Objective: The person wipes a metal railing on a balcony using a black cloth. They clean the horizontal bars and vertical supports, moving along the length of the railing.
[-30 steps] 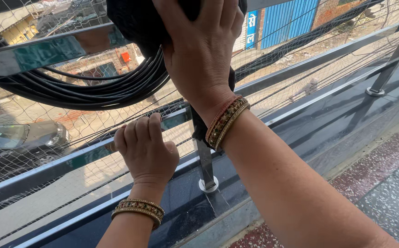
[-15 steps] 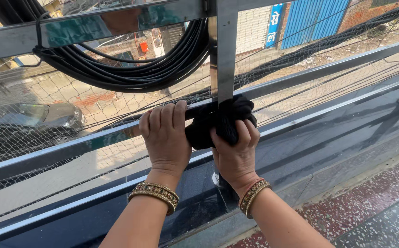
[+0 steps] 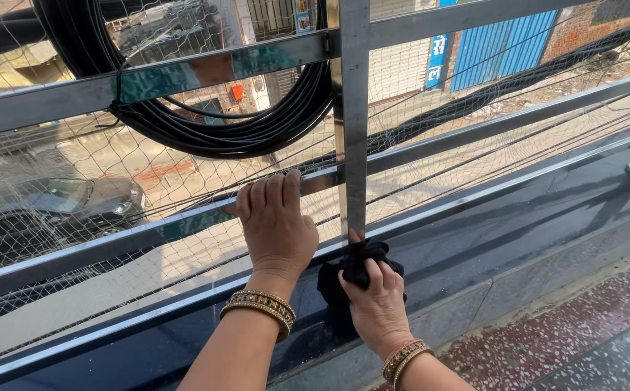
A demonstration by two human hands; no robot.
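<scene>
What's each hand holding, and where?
Left hand grips the middle rail from above. Right hand clutches a bunched black cloth at the upright post's foot.

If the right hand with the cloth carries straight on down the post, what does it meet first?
Probably the post's round metal base on the dark polished ledge: the right hand presses the bunched black cloth at the upright steel post's foot. The base is mostly hidden.

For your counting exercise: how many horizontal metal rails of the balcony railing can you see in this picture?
3. The top rail carries the cable coil, the middle rail is gripped by the left hand, the bottom rail runs above the ledge. None looks hidden.
</scene>
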